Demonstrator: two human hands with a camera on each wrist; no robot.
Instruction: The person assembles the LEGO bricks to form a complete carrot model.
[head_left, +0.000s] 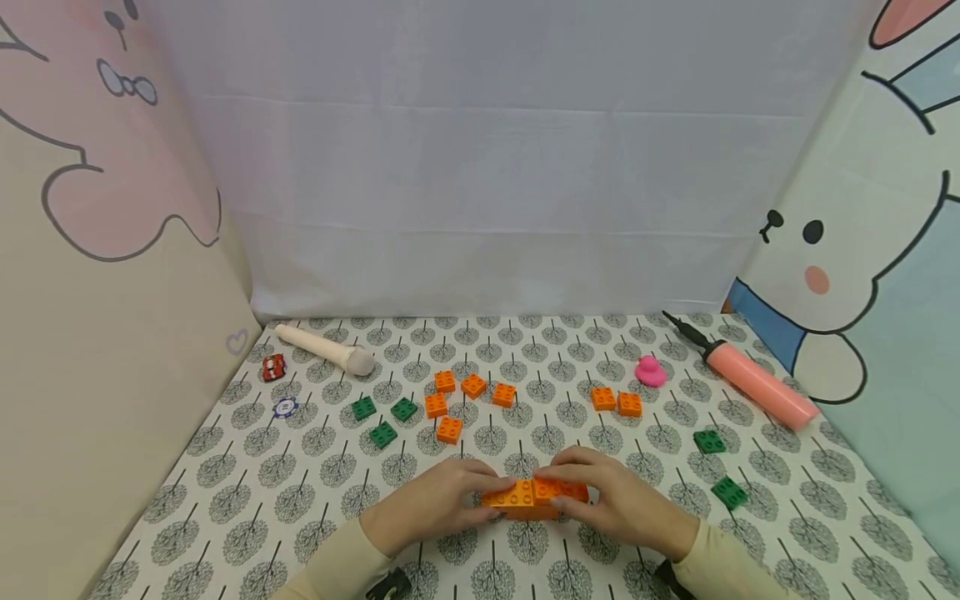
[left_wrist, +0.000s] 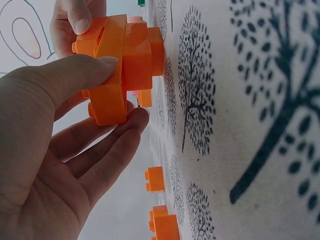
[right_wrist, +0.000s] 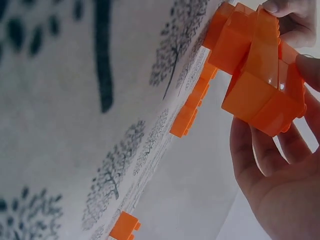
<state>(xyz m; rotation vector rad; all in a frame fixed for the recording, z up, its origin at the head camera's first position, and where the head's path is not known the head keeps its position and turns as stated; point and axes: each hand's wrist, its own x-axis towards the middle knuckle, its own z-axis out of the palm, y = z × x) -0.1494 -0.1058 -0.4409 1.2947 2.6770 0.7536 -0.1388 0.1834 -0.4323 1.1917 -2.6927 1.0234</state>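
Both hands hold a stepped stack of orange toy building bricks [head_left: 532, 513] at the front middle of the table. My left hand [head_left: 448, 497] grips the left end of an upper brick [head_left: 513, 497]. In the left wrist view its thumb lies on the studded side, with the fingers bent behind and under the brick [left_wrist: 109, 102]. From the other side, my right hand [head_left: 617, 497] grips the right upper brick [head_left: 564, 490]. The right wrist view shows its thumb and fingers around that end brick [right_wrist: 272, 112]. Narrower bricks [left_wrist: 137, 57] form the lower steps toward the tablecloth.
Loose orange bricks [head_left: 449, 430] lie behind the hands, green bricks [head_left: 383, 434] at left and right [head_left: 730, 493]. Farther back are a pink duck [head_left: 650, 372], a coral hand pump [head_left: 761, 387], a white round-ended stick [head_left: 322, 347], a red toy [head_left: 273, 367] and a blue-white disc [head_left: 285, 407].
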